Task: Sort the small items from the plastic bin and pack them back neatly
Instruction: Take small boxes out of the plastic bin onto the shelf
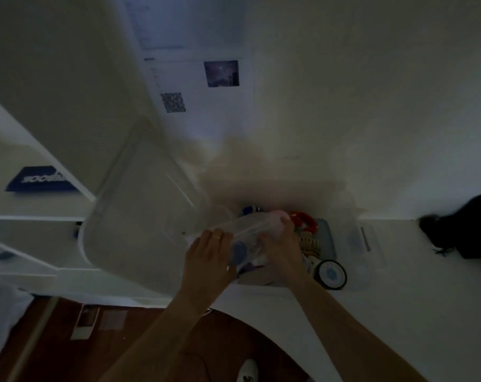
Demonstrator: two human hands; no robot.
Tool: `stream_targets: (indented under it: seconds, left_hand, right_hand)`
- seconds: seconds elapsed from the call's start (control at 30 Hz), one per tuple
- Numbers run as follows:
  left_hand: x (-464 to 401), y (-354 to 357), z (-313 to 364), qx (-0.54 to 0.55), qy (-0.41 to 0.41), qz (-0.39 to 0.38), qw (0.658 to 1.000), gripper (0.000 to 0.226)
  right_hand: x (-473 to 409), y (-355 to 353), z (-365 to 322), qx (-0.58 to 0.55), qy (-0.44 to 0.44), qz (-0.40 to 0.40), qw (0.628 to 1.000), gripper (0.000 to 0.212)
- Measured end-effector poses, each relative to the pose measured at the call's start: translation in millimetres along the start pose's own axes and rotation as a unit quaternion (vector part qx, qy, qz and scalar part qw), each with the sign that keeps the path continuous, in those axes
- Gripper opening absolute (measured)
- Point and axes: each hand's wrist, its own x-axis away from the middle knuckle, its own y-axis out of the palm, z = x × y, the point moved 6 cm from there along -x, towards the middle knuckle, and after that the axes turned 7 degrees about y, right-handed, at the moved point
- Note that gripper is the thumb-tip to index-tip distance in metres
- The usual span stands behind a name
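Nearest, over the dark wood floor [151,340], two forearms reach onto the white surface [399,271]. The left hand [206,257] and right hand [284,252] both grip a small clear container [250,235], one at each end, lifted just above the plastic bin [355,244]. In the bin lie a black-rimmed round item [330,274] and something red [305,220]; beyond, left, the bin's clear lid [140,210] leans. I'd keep the container level and set it down outside the bin, clear of the lid, before sorting.

White table [399,271] bears clear bin [355,238], lid [134,216], black object [465,230].
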Motion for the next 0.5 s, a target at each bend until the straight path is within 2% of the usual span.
stream_targets:
  seconds: [0.07, 0.1, 0.2, 0.3, 0.4, 0.47, 0.5]
  left_hand:
    - [-0.4, -10.2, 1.1, -0.019, 0.044, 0.041, 0.998, 0.025]
    - [-2.2, -14.7, 0.8, -0.022, 0.064, 0.051, 0.996, 0.022]
    - [-2.3, -23.1, -4.9, 0.012, 0.112, 0.048, 0.992, 0.023]
    - [2.4, -28.1, -4.9, 0.047, 0.156, 0.027, 0.986, 0.033]
    - [5.3, -30.4, -2.3, 0.061, 0.184, 0.019, 0.981, 0.033]
    - [6.0, -29.9, -7.2, 0.069, 0.165, 0.015, 0.984, 0.038]
    - [6.0, -29.9, -10.8, 0.077, 0.145, 0.012, 0.986, 0.043]
  right_hand:
    - [-1.4, -16.0, -14.8, 0.144, -0.107, 0.061, 0.982, 0.080]
    - [-1.6, -17.8, -26.4, 0.229, -0.180, 0.065, 0.954, 0.083]
    - [-7.8, 5.4, -55.5, 0.458, -0.328, -0.043, 0.825, 0.089]
    - [-8.4, 45.8, -69.5, 0.543, -0.398, -0.130, 0.728, 0.089]
    - [-16.8, 75.6, -72.4, 0.599, -0.415, -0.171, 0.663, 0.087]
    - [-25.7, 86.3, -75.0, 0.621, -0.384, -0.215, 0.649, 0.086]
    - [-29.3, 86.8, -77.8, 0.617, -0.362, -0.237, 0.658, 0.083]
